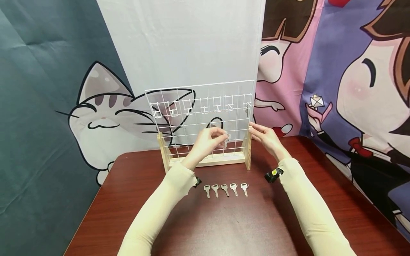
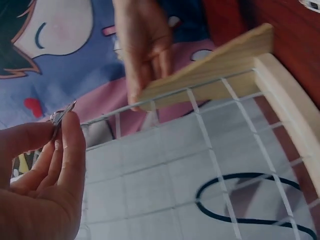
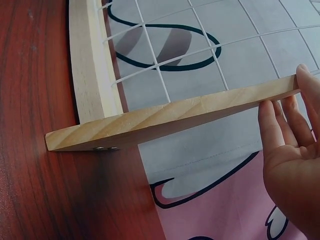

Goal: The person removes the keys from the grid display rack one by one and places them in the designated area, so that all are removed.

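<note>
My left hand (image 1: 211, 140) pinches a silver key (image 1: 226, 141) between thumb and forefinger, in front of the wire grid. In the left wrist view the key (image 2: 61, 120) shows nearly edge-on, partly hidden by the fingertips. With thumb and fingers my right hand (image 1: 266, 138) holds the upper end of the wooden side support (image 3: 170, 112) of the white wire grid rack (image 1: 200, 125). Across the grid runs a row of several white hooks (image 1: 204, 109). Another key (image 1: 247, 110) hangs from the rightmost hook. Several keys (image 1: 225, 190) lie in a row on the table before the rack.
The rack's wooden base bar (image 1: 221, 160) stands on the reddish-brown table (image 1: 234, 227). A printed cloth backdrop (image 1: 182, 42) with cartoon figures hangs close behind the rack. Each wrist bears a small black camera, the right one (image 1: 273, 175) plainly visible.
</note>
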`<state>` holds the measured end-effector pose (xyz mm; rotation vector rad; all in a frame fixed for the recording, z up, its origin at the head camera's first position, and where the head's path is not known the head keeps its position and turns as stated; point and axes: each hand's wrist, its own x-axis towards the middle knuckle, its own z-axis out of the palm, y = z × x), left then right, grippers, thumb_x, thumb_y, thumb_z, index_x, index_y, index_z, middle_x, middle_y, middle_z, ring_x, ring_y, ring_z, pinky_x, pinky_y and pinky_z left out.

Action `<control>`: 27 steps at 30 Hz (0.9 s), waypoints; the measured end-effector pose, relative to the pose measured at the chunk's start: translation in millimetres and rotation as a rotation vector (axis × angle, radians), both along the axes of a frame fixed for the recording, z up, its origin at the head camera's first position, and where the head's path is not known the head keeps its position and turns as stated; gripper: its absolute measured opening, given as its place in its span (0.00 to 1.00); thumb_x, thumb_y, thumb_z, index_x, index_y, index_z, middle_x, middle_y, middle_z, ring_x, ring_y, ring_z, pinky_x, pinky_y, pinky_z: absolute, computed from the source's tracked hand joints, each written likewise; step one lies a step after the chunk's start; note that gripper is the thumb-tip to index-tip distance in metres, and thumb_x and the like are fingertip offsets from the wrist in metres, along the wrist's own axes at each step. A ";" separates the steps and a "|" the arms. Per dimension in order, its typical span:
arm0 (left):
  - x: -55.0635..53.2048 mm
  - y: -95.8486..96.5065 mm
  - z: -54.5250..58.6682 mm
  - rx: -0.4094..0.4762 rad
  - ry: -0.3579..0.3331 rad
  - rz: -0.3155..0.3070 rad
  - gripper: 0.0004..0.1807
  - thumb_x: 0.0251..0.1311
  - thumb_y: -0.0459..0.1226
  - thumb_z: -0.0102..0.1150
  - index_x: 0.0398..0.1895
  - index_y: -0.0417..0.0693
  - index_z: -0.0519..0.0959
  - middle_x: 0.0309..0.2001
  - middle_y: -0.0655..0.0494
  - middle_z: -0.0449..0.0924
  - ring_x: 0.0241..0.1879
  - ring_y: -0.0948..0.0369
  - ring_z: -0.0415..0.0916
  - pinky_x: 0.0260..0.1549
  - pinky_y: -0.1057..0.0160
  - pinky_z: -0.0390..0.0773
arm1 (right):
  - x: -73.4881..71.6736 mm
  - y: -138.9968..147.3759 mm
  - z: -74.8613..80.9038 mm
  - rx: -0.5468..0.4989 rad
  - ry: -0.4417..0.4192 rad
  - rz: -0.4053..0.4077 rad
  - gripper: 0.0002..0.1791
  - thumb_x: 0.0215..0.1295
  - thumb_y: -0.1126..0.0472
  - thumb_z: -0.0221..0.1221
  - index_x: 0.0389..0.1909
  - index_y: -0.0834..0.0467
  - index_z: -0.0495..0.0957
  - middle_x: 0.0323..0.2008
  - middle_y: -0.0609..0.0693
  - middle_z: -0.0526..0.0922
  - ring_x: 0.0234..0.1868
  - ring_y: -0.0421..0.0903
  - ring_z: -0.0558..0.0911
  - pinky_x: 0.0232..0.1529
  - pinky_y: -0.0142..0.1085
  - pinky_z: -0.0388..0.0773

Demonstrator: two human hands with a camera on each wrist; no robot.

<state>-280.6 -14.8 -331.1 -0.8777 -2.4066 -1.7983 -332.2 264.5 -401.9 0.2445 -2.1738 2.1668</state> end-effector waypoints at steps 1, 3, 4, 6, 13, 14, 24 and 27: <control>-0.1 -2.5 -3.6 -0.027 -0.003 -0.002 0.09 0.67 0.34 0.61 0.44 0.36 0.83 0.35 0.46 0.86 0.31 0.54 0.85 0.37 0.58 0.86 | -0.1 0.3 0.0 0.007 -0.001 -0.001 0.34 0.71 0.54 0.62 0.73 0.63 0.65 0.71 0.60 0.68 0.57 0.34 0.78 0.62 0.31 0.72; 0.2 -7.8 -11.1 -0.085 -0.007 -0.003 0.10 0.68 0.34 0.60 0.47 0.37 0.83 0.35 0.47 0.86 0.31 0.56 0.85 0.37 0.59 0.86 | -0.4 0.8 0.1 0.006 -0.003 0.001 0.34 0.71 0.55 0.62 0.73 0.63 0.65 0.71 0.61 0.68 0.56 0.34 0.79 0.62 0.31 0.73; 0.3 -10.5 -15.1 -0.106 -0.011 -0.003 0.11 0.68 0.34 0.59 0.49 0.38 0.83 0.35 0.48 0.86 0.31 0.57 0.85 0.37 0.59 0.86 | -0.5 0.7 0.3 0.008 -0.005 -0.002 0.34 0.71 0.54 0.62 0.73 0.62 0.66 0.70 0.61 0.68 0.56 0.34 0.79 0.61 0.31 0.73; 1.1 -16.1 -23.2 -0.136 -0.026 0.000 0.13 0.68 0.34 0.59 0.52 0.41 0.84 0.36 0.49 0.86 0.32 0.58 0.86 0.36 0.61 0.86 | -0.9 0.8 0.6 0.006 -0.008 0.004 0.34 0.71 0.54 0.62 0.73 0.62 0.65 0.71 0.63 0.67 0.56 0.35 0.79 0.61 0.31 0.73; 6.5 -35.4 -50.8 -0.099 -0.140 -0.026 0.13 0.67 0.27 0.55 0.52 0.36 0.83 0.35 0.46 0.83 0.32 0.55 0.83 0.38 0.57 0.86 | 0.4 0.3 1.4 0.001 -0.010 0.006 0.35 0.71 0.55 0.63 0.73 0.64 0.64 0.71 0.61 0.68 0.57 0.35 0.79 0.64 0.34 0.71; 7.4 -37.9 -54.1 -0.090 -0.161 -0.027 0.13 0.67 0.26 0.55 0.52 0.35 0.83 0.35 0.45 0.83 0.32 0.55 0.83 0.39 0.55 0.86 | 0.4 0.3 1.4 -0.003 -0.008 0.005 0.35 0.71 0.55 0.63 0.73 0.64 0.63 0.70 0.60 0.69 0.57 0.35 0.79 0.64 0.34 0.71; 10.2 -57.5 -80.2 -0.040 -0.238 -0.012 0.16 0.63 0.22 0.53 0.53 0.27 0.80 0.49 0.37 0.83 0.34 0.63 0.80 0.39 0.59 0.86 | 0.2 0.7 2.1 -0.020 -0.002 0.004 0.35 0.70 0.56 0.63 0.73 0.64 0.65 0.68 0.57 0.73 0.56 0.36 0.80 0.62 0.33 0.73; 10.4 -62.4 -86.2 -0.017 -0.262 -0.010 0.16 0.64 0.22 0.54 0.54 0.26 0.79 0.49 0.36 0.82 0.36 0.63 0.80 0.43 0.57 0.85 | 0.2 0.9 1.8 -0.016 -0.003 0.005 0.34 0.71 0.56 0.63 0.73 0.64 0.65 0.70 0.59 0.70 0.56 0.35 0.79 0.62 0.32 0.73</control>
